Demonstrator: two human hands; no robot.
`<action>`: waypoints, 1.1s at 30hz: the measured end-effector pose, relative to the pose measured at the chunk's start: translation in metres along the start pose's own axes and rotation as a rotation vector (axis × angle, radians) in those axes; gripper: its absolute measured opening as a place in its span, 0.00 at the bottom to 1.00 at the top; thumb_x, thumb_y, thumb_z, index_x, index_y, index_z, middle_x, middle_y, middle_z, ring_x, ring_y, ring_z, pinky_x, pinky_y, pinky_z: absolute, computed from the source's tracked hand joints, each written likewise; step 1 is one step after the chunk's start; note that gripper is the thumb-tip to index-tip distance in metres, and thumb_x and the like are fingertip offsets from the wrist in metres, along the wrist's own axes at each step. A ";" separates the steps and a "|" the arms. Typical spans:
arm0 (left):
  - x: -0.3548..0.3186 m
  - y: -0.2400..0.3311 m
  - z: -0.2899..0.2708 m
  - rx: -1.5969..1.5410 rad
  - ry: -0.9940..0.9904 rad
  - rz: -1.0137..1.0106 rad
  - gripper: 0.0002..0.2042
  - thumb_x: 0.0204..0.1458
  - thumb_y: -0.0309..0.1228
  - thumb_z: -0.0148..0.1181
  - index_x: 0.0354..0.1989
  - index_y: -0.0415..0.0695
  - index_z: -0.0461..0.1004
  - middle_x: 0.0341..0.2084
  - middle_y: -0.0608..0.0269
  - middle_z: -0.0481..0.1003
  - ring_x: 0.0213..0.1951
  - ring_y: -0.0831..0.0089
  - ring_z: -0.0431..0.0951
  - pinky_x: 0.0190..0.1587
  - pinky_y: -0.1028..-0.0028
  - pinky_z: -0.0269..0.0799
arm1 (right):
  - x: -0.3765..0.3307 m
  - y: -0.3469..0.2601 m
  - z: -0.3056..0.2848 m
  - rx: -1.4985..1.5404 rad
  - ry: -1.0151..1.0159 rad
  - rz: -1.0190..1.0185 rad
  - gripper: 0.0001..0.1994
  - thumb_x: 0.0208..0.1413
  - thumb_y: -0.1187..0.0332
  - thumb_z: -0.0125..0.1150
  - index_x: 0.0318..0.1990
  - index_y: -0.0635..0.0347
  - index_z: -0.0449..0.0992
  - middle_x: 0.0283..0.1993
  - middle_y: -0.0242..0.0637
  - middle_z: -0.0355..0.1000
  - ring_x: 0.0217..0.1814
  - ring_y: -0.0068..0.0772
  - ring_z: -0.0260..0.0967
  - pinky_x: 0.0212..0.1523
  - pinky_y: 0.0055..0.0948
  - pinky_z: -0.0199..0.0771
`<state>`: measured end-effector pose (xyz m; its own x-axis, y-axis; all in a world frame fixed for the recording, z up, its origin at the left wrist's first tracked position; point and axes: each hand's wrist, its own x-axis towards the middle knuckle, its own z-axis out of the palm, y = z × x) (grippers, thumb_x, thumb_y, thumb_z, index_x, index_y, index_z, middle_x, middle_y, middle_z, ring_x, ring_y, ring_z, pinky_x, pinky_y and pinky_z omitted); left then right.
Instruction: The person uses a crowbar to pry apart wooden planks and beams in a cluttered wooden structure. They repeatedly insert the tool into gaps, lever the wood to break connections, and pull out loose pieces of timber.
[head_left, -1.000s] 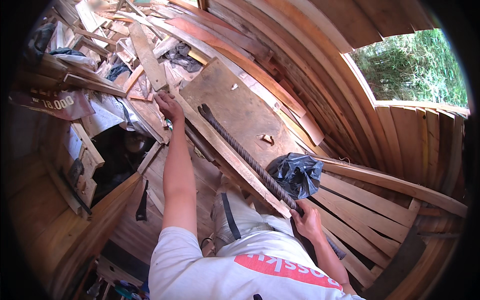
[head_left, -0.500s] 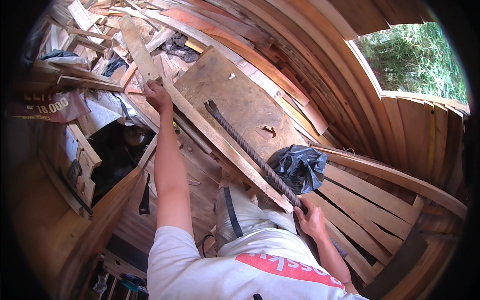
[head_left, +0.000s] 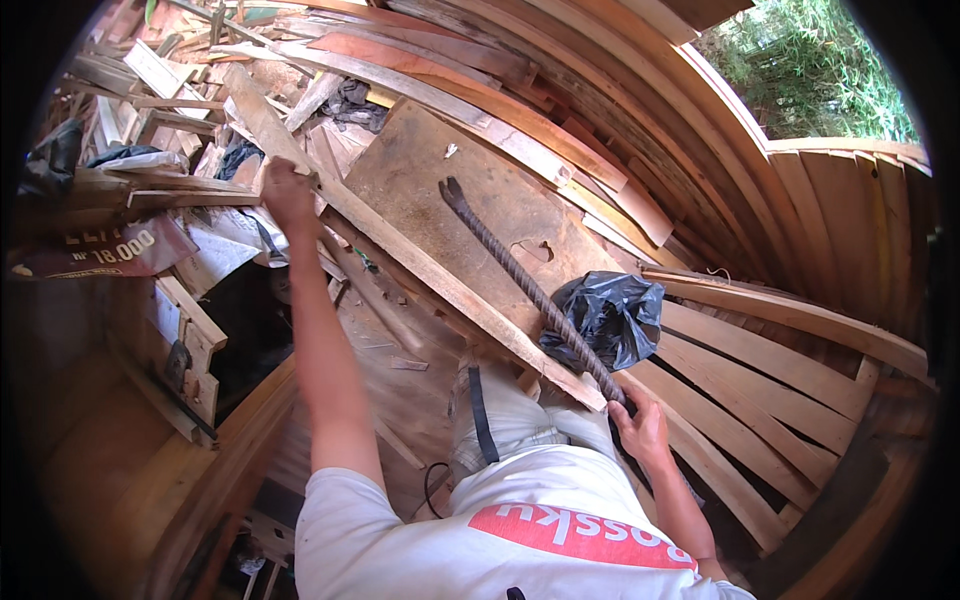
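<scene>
A long pale wooden plank point(head_left: 440, 282) slants from the scrap pile at the upper left down to my lap. My left hand point(head_left: 290, 197) is closed around its edge toward the far end, arm stretched out. Beside the plank's near end, my right hand point(head_left: 643, 430) grips the lower part of a dark ribbed crowbar point(head_left: 522, 284). The bar lies at a slant, roughly alongside the plank, and its forked tip points away from me over a worn brown board point(head_left: 405, 165). The bar's lowest stretch is hidden behind my right hand and arm.
A crumpled black plastic bag point(head_left: 618, 318) sits right of the bar. Slatted boards point(head_left: 735, 410) stretch to the right, below a plank wall with an opening onto greenery point(head_left: 810, 75). Scrap wood point(head_left: 165, 75) is heaped at the upper left. A dark red printed sheet point(head_left: 105, 248) hangs at the left.
My left hand and the plank's far end have shifted left and lower. The crowbar's forked tip has moved away from the plank, widening the gap between them. My right hand keeps its grip.
</scene>
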<state>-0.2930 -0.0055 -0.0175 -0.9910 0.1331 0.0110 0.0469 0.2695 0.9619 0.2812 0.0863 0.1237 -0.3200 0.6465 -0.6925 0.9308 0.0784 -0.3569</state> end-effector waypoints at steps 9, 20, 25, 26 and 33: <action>-0.111 0.012 0.137 0.227 -0.108 0.313 0.18 0.65 0.41 0.42 0.40 0.36 0.71 0.30 0.36 0.75 0.36 0.34 0.74 0.36 0.49 0.66 | -0.016 0.029 -0.015 0.100 0.160 0.015 0.19 0.53 0.61 0.64 0.49 0.64 0.76 0.36 0.50 0.78 0.27 0.42 0.73 0.35 0.38 0.72; -0.122 -0.035 0.177 1.005 -0.517 0.098 0.19 0.65 0.48 0.38 0.47 0.47 0.70 0.39 0.41 0.77 0.44 0.41 0.76 0.45 0.48 0.69 | -0.045 0.069 -0.026 0.384 0.219 0.183 0.16 0.54 0.67 0.62 0.49 0.66 0.76 0.37 0.43 0.78 0.36 0.29 0.73 0.41 0.29 0.72; -0.118 -0.057 0.176 0.874 -0.448 0.167 0.19 0.65 0.46 0.39 0.45 0.46 0.72 0.38 0.47 0.79 0.42 0.43 0.77 0.44 0.48 0.69 | -0.048 0.082 -0.030 0.506 0.212 0.242 0.15 0.54 0.68 0.62 0.48 0.66 0.76 0.32 0.36 0.75 0.31 0.23 0.68 0.36 0.26 0.69; -0.116 -0.061 0.174 0.853 -0.428 0.162 0.19 0.65 0.46 0.39 0.44 0.45 0.73 0.37 0.48 0.79 0.41 0.44 0.77 0.43 0.49 0.69 | -0.048 0.093 -0.028 0.519 0.220 0.230 0.15 0.54 0.68 0.62 0.48 0.66 0.76 0.31 0.35 0.74 0.31 0.22 0.67 0.36 0.26 0.69; -0.150 -0.040 0.149 0.021 -0.415 0.094 0.17 0.66 0.43 0.46 0.39 0.41 0.74 0.21 0.63 0.74 0.26 0.72 0.75 0.32 0.71 0.70 | -0.050 0.115 -0.026 0.475 0.250 0.193 0.15 0.54 0.69 0.63 0.48 0.65 0.76 0.31 0.35 0.74 0.31 0.23 0.67 0.37 0.26 0.69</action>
<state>-0.1276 0.1056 -0.0980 -0.8482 0.5294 -0.0163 0.1415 0.2562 0.9562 0.4089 0.0829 0.1338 -0.0472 0.7795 -0.6246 0.7681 -0.3714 -0.5216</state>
